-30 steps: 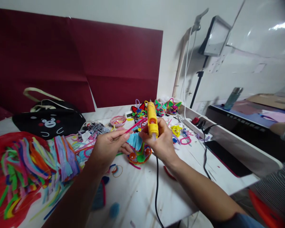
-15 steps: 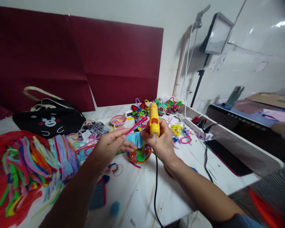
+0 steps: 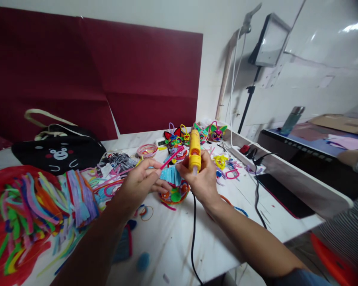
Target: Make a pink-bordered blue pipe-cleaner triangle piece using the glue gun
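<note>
Between its thumb and fingers my left hand pinches a pink pipe cleaner, which slants up to the right. My right hand is wrapped round a yellow glue gun, whose black cord runs down over the table. Below and between the hands lies a colourful round craft piece with orange and green parts. A light blue fuzzy bundle shows just above it, partly hidden by my hands.
Bundled pipe cleaners lie on a red bag at left, near a black bag. Finished animal-face crafts stand at the back. A black phone and power strip are at right. A person's striped sleeve shows at the right edge.
The thumb of my left hand has shifted along the pink pipe cleaner, whose tip sits slightly further left. The view has moved slightly; my right hand keeps its hold on the glue gun.
</note>
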The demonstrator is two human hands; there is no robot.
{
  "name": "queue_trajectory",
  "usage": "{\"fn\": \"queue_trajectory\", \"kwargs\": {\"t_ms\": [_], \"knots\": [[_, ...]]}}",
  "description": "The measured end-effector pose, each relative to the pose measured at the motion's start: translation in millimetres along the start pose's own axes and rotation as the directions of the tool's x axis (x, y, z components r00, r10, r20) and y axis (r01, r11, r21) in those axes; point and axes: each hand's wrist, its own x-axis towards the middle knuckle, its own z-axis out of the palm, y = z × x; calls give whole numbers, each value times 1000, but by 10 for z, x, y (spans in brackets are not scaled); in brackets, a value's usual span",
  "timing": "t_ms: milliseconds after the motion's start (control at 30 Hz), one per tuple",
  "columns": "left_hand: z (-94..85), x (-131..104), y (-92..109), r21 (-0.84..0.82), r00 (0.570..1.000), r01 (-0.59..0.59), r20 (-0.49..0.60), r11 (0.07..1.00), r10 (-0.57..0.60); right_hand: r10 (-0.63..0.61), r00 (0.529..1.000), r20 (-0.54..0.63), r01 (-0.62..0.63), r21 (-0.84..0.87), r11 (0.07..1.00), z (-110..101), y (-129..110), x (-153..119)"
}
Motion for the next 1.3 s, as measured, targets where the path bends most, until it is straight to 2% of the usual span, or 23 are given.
{"fn": "queue_trajectory", "kwargs": {"t_ms": [867,1167,1300], "knots": [[27,1,-41,2,998,-36,-43,999,36,-16,1000,-20,16,-14,1000,-2,69,-20],[68,10,-56,30,994,-75,-80,997,77,4,1000,12,-5,65,998,6,46,-12],[48,-10,-57,30,996,-71,-57,997,73,-2,1000,0,2,64,998,15,31,-5]]}}
